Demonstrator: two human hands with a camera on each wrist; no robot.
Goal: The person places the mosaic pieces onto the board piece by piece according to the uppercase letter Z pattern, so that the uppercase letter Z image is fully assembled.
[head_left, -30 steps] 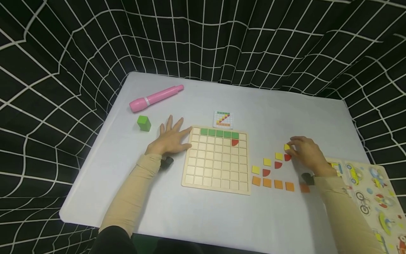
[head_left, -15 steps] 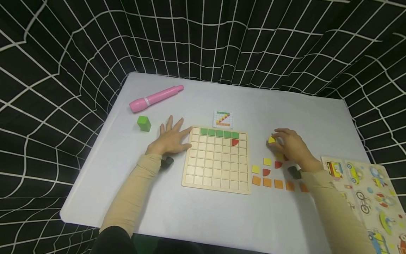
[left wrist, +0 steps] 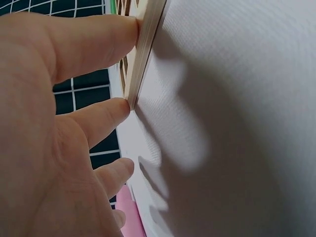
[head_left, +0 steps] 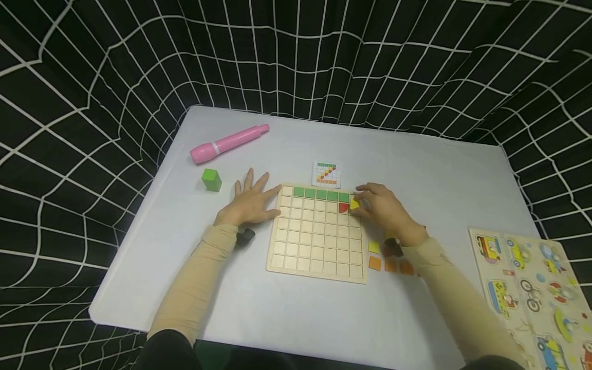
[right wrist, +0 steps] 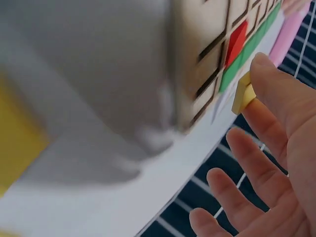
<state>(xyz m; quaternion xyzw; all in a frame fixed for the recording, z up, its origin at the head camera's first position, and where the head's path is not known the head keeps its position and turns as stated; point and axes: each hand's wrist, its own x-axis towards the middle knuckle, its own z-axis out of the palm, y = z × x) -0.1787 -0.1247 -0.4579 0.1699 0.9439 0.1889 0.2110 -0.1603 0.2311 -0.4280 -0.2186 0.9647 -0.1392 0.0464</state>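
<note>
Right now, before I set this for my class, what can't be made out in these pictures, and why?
- How many orange tiles lie in the row: head view, the right sleeve covers its right end.
- Held yellow tile, whole face: head view, partly behind the right hand.
- Picture board, lower part: head view, cut off by the frame's edges.
- Yellow shape: right wrist view, blurred and cut off by the left edge.

Along the near edge of the grid board (head_left: 314,276), the white table (head_left: 287,308) offers a wide passage between the left forearm (head_left: 189,288) and right forearm (head_left: 458,303). The left hand (head_left: 246,205) obstructs the board's left side, with a green block (head_left: 211,180) and pink tube (head_left: 229,143) farther left. The right hand (head_left: 384,211), pinching a yellow tile (head_left: 354,204), crowds the far right corner, leaving open tabletop beyond it before the black gridded curtain (head_left: 319,61).
</note>
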